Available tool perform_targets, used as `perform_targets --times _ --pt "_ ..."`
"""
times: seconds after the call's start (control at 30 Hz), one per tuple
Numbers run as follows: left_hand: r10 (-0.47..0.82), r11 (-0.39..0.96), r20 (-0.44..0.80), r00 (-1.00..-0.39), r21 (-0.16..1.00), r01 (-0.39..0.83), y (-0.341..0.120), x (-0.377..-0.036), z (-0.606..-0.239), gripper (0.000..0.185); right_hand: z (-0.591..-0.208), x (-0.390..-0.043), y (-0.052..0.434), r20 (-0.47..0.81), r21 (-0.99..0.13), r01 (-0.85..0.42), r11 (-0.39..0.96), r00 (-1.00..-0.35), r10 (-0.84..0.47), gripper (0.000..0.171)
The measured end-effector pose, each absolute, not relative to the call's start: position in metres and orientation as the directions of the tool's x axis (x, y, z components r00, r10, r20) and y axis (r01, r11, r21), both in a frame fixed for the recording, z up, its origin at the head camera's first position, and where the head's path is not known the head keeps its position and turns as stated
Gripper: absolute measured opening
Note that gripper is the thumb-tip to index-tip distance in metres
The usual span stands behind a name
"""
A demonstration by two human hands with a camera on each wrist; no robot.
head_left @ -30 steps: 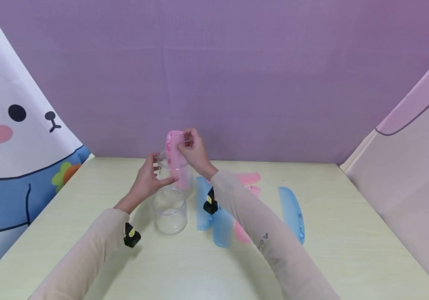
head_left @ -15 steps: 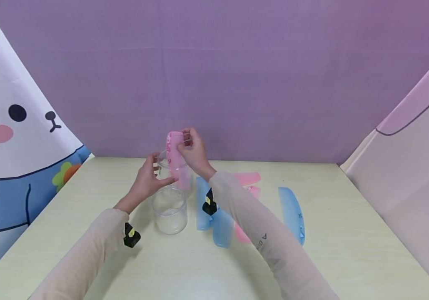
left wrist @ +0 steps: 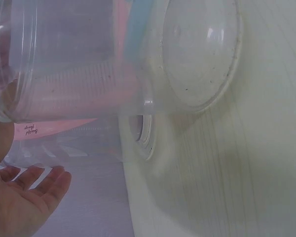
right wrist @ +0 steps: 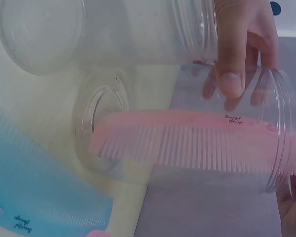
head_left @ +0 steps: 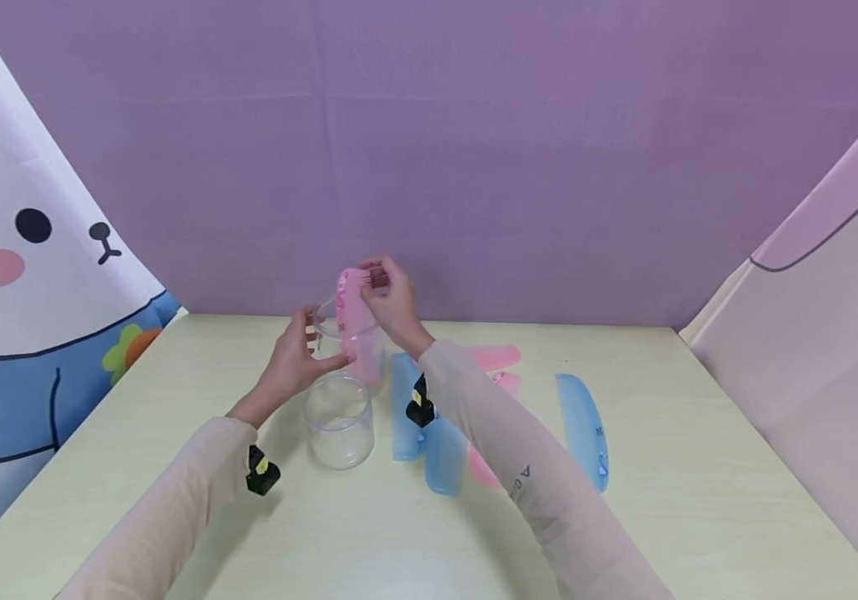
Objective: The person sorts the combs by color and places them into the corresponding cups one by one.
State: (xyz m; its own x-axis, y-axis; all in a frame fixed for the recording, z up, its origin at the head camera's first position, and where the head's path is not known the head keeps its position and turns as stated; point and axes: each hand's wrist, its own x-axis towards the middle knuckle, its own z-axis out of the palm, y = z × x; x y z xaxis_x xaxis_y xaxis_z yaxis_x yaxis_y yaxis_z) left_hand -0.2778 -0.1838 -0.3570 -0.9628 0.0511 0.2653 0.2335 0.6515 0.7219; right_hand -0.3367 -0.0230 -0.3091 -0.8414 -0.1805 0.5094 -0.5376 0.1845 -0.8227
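Holding the clear rear jar [right wrist: 187,94] in the left grip [head_left: 296,354], curled round the wall near the rim. Pinching the pink comb [head_left: 352,310] near the top with the right grip [head_left: 393,307], above the rear jar. Stands nearly upright, lower part inside the rear jar, top jutting past the rim. Can see on the table [head_left: 699,500], just before the rear jar, the front jar [head_left: 341,443]; to the rear jar's right, two blue combs [head_left: 444,465], then more pink combs [head_left: 498,357] partly behind a sleeve [head_left: 534,492]; well apart, another blue comb [head_left: 583,429].
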Motion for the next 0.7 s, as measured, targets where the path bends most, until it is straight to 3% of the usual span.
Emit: perform_targets --times 0.7 --pt "0.05 0.638 0.273 -0.961 0.731 0.241 -0.186 -0.279 -0.358 0.094 -0.313 -0.352 -0.014 0.469 -0.837 -0.501 0.22 -0.864 -0.185 0.036"
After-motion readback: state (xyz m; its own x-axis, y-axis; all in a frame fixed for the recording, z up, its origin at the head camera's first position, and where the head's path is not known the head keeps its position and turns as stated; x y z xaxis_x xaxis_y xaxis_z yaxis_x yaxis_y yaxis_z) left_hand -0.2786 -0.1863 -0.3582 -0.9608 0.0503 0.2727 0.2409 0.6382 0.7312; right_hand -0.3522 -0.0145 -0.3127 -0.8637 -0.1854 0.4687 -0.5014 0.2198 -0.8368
